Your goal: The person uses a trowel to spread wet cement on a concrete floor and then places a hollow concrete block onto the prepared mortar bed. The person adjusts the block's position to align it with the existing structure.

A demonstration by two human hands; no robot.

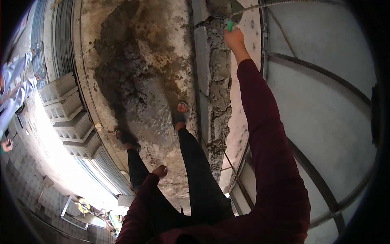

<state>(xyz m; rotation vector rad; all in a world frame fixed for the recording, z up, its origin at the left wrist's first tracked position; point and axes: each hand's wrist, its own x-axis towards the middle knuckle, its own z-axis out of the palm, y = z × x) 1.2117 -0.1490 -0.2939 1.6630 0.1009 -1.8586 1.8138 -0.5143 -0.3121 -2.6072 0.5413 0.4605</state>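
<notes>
My right hand (pixel 234 39) reaches far forward and is closed round the green handle (pixel 230 26) of a trowel, over the far part of a low block wall. The trowel's grey blade is hard to make out beyond the fist. Wet grey mortar (pixel 219 69) lies rough along the top of the wall, beside the pale face of its blocks (pixel 202 57). Down by my left thigh, my left hand (pixel 161 171) hangs with curled fingers; whether anything is inside them is hidden.
Wet mortar (pixel 122 61) and a puddle spread over the floor around my sandalled feet. Grey hollow blocks (pixel 67 105) are stacked on the left. Metal-framed grey panels (pixel 321 101) stand close on the right, with a rebar (pixel 280 3) ahead. Another person's sleeves (pixel 18 87) show far left.
</notes>
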